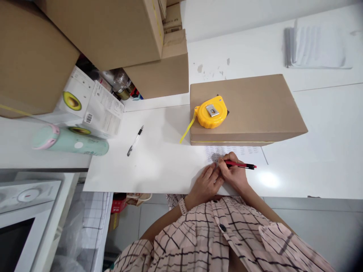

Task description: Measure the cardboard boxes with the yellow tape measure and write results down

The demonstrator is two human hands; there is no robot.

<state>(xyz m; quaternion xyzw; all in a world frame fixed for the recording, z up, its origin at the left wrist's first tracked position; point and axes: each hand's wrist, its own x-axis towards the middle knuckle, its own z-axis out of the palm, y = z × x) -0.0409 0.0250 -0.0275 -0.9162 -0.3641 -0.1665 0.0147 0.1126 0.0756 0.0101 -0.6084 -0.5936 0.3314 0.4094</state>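
My right hand is closed around a red pen with a black end, its tip on a sheet of paper bearing rows of writing. Part of that sheet is hidden by a brown cardboard box standing behind it. My left hand lies flat by the sheet's lower edge, fingers stretched out and touching the right hand. On top of the box, near its left end, rests a yellow tape measure with a yellow wrist strap hanging over the edge.
A black-and-clear pen lies on the white table. To the left are a mint-green bottle and a white carton with avocado pictures. Large cardboard boxes are stacked at upper left. A stack of papers sits at upper right.
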